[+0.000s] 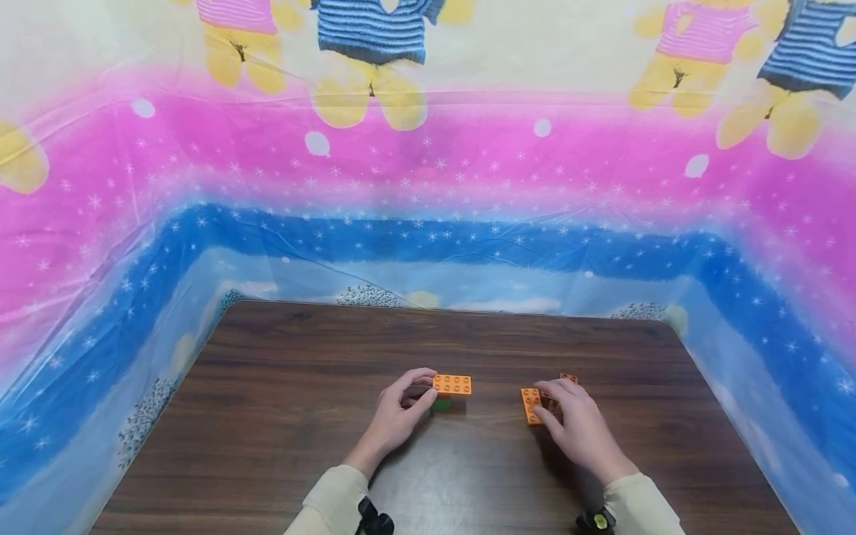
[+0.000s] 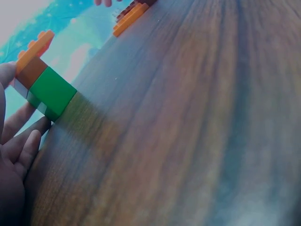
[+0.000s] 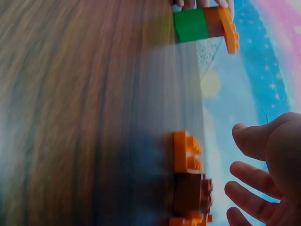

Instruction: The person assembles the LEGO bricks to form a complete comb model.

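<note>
Just left of the table's middle stands a small stack. It has a green block (image 2: 52, 93) at the bottom, a brown block (image 2: 35, 73) over it, and a flat orange studded brick (image 1: 452, 384) on top, jutting out to the right. My left hand (image 1: 396, 417) holds this stack from its left side, thumb and fingers around its end. To the right, my right hand (image 1: 580, 422) hovers with fingers parted over loose bricks: an orange brick (image 1: 530, 407), a brown brick (image 3: 189, 194) beside it, and another orange brick (image 1: 568, 377) partly hidden behind the fingers.
The brown wood-grain table (image 1: 301, 349) has a rounded far edge. A patterned cloth (image 1: 428, 238) in pink, blue and cream surrounds it at the back and sides. Dark camera mounts (image 1: 376, 519) sit at the wrists below the pale sleeves (image 1: 334, 496).
</note>
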A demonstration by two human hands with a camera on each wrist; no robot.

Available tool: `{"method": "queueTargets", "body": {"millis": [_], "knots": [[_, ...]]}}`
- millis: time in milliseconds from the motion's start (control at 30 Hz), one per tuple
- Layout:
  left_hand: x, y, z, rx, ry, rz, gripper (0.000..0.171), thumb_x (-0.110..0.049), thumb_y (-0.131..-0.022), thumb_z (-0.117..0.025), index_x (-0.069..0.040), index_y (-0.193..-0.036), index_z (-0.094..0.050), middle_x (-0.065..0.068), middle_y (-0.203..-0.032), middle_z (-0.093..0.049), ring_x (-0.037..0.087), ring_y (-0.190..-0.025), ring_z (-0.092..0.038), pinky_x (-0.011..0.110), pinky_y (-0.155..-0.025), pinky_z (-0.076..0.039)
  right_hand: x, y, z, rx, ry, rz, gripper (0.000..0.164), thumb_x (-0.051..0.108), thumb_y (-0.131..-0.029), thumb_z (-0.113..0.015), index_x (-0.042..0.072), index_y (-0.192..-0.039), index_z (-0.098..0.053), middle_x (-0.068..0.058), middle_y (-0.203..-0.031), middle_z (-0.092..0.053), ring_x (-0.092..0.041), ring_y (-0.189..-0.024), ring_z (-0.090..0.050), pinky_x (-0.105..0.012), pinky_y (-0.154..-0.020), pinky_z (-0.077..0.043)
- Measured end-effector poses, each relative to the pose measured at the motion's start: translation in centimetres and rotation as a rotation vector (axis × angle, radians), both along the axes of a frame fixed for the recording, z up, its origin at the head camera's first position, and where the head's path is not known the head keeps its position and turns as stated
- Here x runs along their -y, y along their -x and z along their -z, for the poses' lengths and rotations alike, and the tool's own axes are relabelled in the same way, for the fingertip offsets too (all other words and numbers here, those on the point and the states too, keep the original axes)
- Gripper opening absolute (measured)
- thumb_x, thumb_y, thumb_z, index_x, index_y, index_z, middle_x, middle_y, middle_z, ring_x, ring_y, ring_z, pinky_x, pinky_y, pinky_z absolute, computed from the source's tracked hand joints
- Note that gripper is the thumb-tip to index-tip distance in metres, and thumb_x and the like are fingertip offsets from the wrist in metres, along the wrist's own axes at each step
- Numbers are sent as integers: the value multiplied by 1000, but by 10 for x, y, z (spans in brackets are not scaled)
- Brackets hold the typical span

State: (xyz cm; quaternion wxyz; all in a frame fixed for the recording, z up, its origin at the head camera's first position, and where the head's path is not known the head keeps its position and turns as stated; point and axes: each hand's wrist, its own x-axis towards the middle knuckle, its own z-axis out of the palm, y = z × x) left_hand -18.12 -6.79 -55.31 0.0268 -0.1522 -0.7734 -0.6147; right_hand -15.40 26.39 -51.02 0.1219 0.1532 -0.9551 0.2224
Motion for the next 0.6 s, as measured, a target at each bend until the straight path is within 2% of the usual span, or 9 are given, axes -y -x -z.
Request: {"method": "queueTargets", "body": {"millis": [200,600], "knots": [[1,1,0,-3,14,9,34,-25,-104,-68,-17,-137,-66,-1,-126,-71,21,-116,-70,36,-90,-55,-12,-1,3,8,-8,24,39,12,-90,-84,6,-127,-73,-12,-122,-71,-34,-109,-64,-57,-92,-52],[3,1,3,-12,29,22,36,-31,-106,-66,-17,-139,-65,1,-127,-70,22,-118,-69,34,-91,-56,-24,-4,11,21,-29,57,38,13,-89,-86,5,-124,-74,-13,-119,-70,-35,-108,-66,-59,-93,-52]]}}
